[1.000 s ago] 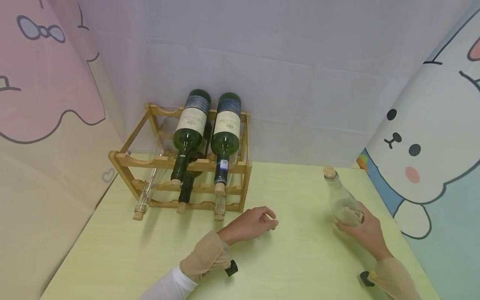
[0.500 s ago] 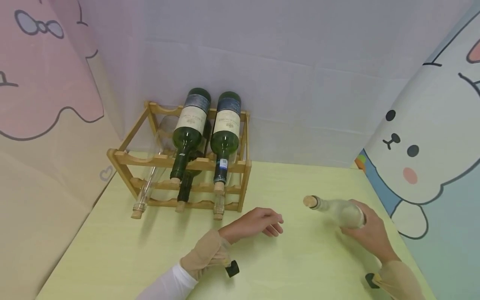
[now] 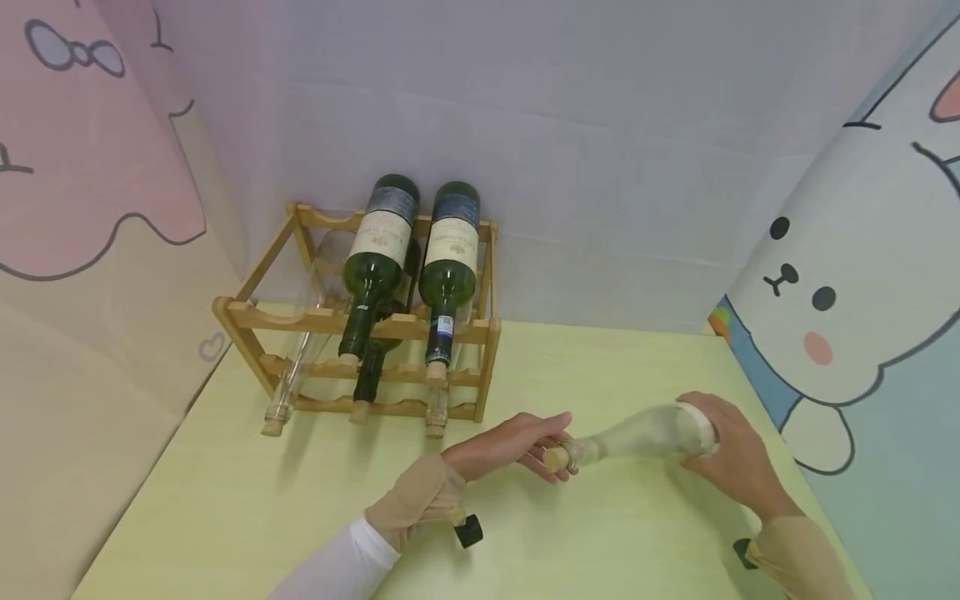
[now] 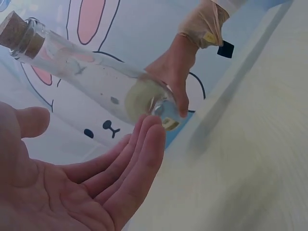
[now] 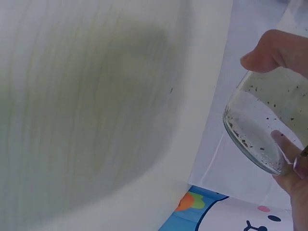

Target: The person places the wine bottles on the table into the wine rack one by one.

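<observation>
My right hand grips a clear glass bottle around its base end. The bottle is held nearly level above the table, its cork stopper pointing left. In the right wrist view, thumb and fingers clasp the glass, which has dark specks on it. My left hand has its fingers extended beside the corked end, which overlaps the fingertips in the head view. In the left wrist view the left palm faces up with fingers slightly bent, and the bottle passes beyond it.
A wooden wine rack stands at the back left. On its top lie two labelled green wine bottles, necks forward. Lower down are a dark green bottle and clear corked bottles. Printed curtains enclose the yellow table.
The bottle in my right hand has tipped from slanting upright to nearly level, its cork swinging left and toward my left hand. The left hand's fingers have opened out.
</observation>
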Demonstrator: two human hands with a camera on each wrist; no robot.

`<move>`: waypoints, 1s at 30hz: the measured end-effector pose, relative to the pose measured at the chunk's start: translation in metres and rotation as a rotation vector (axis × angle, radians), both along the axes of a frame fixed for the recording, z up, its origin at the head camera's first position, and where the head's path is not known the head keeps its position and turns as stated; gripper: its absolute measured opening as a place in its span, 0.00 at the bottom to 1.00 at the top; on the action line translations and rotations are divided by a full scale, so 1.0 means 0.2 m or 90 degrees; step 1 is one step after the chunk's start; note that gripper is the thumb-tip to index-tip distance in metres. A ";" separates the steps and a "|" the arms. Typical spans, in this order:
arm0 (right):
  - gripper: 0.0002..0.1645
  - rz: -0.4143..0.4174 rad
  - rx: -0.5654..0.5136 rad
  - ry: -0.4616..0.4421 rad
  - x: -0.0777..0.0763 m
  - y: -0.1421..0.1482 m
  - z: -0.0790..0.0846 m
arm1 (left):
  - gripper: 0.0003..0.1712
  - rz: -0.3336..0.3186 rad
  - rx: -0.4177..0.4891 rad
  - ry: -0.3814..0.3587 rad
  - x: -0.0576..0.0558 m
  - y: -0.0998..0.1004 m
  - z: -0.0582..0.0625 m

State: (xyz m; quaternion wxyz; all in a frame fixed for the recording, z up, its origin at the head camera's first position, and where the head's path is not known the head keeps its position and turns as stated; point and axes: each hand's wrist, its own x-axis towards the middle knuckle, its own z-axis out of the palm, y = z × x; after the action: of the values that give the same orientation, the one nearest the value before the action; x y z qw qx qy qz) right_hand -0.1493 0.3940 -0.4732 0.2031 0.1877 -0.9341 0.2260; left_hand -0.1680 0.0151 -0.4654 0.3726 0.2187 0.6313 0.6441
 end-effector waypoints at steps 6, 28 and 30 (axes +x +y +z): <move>0.58 0.007 0.058 0.026 0.01 -0.03 0.05 | 0.41 -0.072 0.017 -0.011 0.00 0.01 0.03; 0.64 0.085 0.200 0.093 0.02 -0.09 0.18 | 0.31 -0.127 -0.053 -0.023 0.13 0.08 0.04; 0.63 0.087 0.203 0.089 0.02 -0.10 0.19 | 0.27 -0.132 -0.041 -0.037 0.14 0.08 0.03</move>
State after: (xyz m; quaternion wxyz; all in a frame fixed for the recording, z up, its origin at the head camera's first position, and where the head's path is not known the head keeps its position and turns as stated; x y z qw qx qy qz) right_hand -0.1455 0.3737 -0.4355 0.2194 0.2960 -0.9267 0.0744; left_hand -0.1406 0.0319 -0.4590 0.4624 0.2517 0.6144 0.5877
